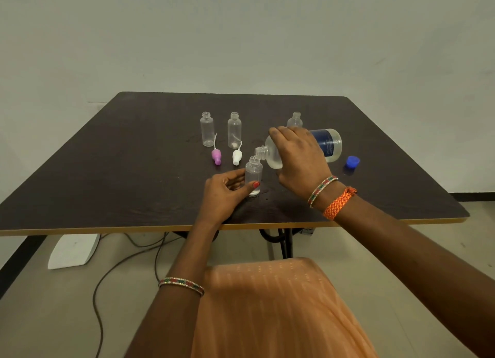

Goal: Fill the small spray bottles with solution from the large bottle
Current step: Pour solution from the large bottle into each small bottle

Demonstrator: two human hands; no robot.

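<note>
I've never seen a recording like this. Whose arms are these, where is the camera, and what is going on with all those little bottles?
There is no machine here: these are a person's two bare arms, filmed by one camera worn on their head, looking forward and down. That is why the arms seem to reach in from the bottom of the picture.

The right hand holds a large bottle tipped on its side, its open mouth over a small bottle. The left hand steadies that small bottle, which stands on the dark table.

Farther back stand three more small open bottles: one at the left, one in the middle, and one partly hidden behind the right hand. A pink spray top and a white spray top lie in front of them. A blue cap lies at the right.
</note>
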